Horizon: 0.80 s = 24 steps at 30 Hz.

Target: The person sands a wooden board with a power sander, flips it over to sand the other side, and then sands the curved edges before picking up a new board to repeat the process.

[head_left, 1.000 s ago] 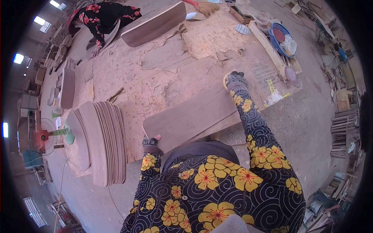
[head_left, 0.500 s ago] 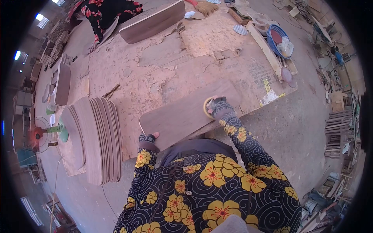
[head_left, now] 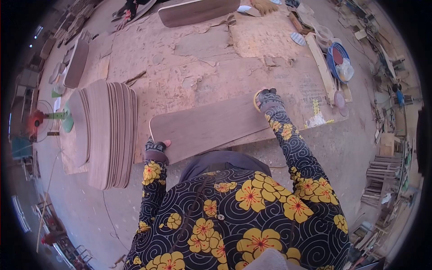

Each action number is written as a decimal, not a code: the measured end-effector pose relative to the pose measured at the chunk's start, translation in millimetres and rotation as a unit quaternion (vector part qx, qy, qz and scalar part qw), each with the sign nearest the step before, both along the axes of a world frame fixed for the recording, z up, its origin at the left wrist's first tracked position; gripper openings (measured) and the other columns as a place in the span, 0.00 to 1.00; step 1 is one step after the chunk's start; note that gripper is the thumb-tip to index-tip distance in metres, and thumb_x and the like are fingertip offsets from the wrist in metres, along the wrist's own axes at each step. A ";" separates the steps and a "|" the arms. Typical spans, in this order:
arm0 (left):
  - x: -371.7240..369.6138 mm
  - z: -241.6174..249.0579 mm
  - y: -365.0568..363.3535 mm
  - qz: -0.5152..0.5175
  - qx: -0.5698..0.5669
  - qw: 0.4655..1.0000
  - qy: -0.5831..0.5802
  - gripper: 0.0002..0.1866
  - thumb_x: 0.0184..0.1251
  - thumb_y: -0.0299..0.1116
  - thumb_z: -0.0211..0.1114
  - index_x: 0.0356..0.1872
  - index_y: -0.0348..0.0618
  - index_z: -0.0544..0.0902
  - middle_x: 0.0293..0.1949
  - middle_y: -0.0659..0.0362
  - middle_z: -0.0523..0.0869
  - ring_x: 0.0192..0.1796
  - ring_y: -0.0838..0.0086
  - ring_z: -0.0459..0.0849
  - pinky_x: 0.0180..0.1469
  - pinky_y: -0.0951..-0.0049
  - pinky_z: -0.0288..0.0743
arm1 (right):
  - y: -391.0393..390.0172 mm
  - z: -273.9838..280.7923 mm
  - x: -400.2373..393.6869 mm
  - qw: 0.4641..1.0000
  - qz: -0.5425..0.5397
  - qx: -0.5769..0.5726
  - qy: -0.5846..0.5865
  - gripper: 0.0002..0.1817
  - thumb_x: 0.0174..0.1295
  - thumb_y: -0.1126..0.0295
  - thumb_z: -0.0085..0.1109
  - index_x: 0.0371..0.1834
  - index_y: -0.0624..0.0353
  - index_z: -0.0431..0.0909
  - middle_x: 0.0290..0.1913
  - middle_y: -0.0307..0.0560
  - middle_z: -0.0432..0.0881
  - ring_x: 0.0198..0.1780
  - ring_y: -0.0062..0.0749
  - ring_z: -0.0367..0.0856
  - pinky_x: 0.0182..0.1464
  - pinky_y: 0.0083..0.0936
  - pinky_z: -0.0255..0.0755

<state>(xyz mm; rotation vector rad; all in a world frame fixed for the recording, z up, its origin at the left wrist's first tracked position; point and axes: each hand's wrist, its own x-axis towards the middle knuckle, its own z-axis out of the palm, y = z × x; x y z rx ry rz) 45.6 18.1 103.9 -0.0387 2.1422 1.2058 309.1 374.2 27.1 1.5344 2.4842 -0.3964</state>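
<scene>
A long, thin brown wooden board (head_left: 207,123) with rounded corners lies aslant at the near edge of the table. My left hand (head_left: 158,146), in a dark knit glove with bare fingertips, grips its near left corner, thumb on top. At the board's right end, my right hand (head_left: 268,95) is curled over a round yellow-rimmed pad (head_left: 257,101) against the surface. The hand hides most of this pad.
A stack of curved boards (head_left: 112,135) stands at the left beside a fan (head_left: 40,118). Another board (head_left: 198,12) lies at the far side, near a person's patterned sleeve (head_left: 129,11). A blue basket (head_left: 334,63) sits at the right beside a wooden strip (head_left: 320,67).
My right hand has slid the round pad rightward along the board to its right end. My left hand stays at the left corner. The whole view has shifted somewhat.
</scene>
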 end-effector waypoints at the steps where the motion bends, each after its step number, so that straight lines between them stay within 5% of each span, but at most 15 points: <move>1: 1.4 -0.7 -0.2 0.011 -0.002 1.000 0.003 0.25 0.50 0.29 0.73 0.51 0.40 0.77 0.36 0.52 0.85 0.27 0.59 0.83 0.16 0.60 0.72 | 2.7 -10.4 -0.4 1.000 -0.004 -0.001 0.013 0.35 0.55 0.59 0.64 0.68 0.47 0.65 0.62 0.61 0.69 0.58 0.58 0.77 0.55 0.46 0.76; 8: -6.9 -29.8 -12.2 -0.033 0.032 0.998 0.031 0.28 0.49 0.26 0.72 0.56 0.39 0.77 0.42 0.50 0.86 0.40 0.60 0.86 0.39 0.62 0.80 | 5.3 21.5 -14.8 0.998 -0.056 -0.018 -0.038 0.32 0.55 0.58 0.63 0.65 0.49 0.68 0.65 0.62 0.66 0.61 0.61 0.74 0.58 0.48 0.74; 10: -8.9 -36.4 -11.9 -0.027 0.045 0.998 0.028 0.29 0.48 0.24 0.73 0.57 0.38 0.77 0.44 0.50 0.86 0.41 0.61 0.86 0.45 0.64 0.79 | -4.0 15.0 -17.2 0.999 0.016 0.009 -0.049 0.32 0.55 0.58 0.64 0.64 0.50 0.67 0.64 0.63 0.66 0.59 0.61 0.76 0.56 0.47 0.75; 12: -0.7 -18.5 -6.0 0.000 0.034 0.999 0.014 0.29 0.48 0.24 0.73 0.56 0.38 0.77 0.44 0.50 0.86 0.42 0.62 0.86 0.45 0.65 0.79 | -22.3 20.0 -18.0 0.996 0.073 0.030 -0.036 0.31 0.55 0.58 0.63 0.64 0.50 0.67 0.63 0.63 0.67 0.57 0.61 0.78 0.56 0.46 0.76; 15: -4.7 -27.9 -10.0 -0.006 0.041 0.999 0.028 0.29 0.47 0.23 0.72 0.56 0.37 0.77 0.44 0.50 0.86 0.42 0.62 0.85 0.45 0.65 0.79 | 3.4 -19.7 -14.9 1.000 0.011 -0.008 -0.019 0.32 0.56 0.58 0.63 0.64 0.49 0.67 0.63 0.62 0.67 0.56 0.61 0.78 0.56 0.46 0.76; 21: -0.4 -27.7 -7.5 -0.014 0.083 0.996 0.041 0.29 0.48 0.23 0.72 0.56 0.37 0.76 0.42 0.49 0.86 0.40 0.62 0.85 0.43 0.64 0.79 | -10.8 21.4 -30.9 0.997 -0.052 -0.008 -0.063 0.31 0.54 0.58 0.65 0.63 0.48 0.70 0.64 0.60 0.69 0.60 0.59 0.76 0.57 0.47 0.75; 24: -1.3 -30.5 -8.5 -0.015 0.092 0.995 0.038 0.29 0.48 0.23 0.71 0.56 0.37 0.75 0.41 0.49 0.85 0.40 0.62 0.85 0.43 0.64 0.79 | -34.5 19.9 -28.4 0.999 0.039 0.013 -0.027 0.32 0.54 0.58 0.64 0.64 0.49 0.70 0.64 0.60 0.69 0.60 0.59 0.76 0.57 0.47 0.75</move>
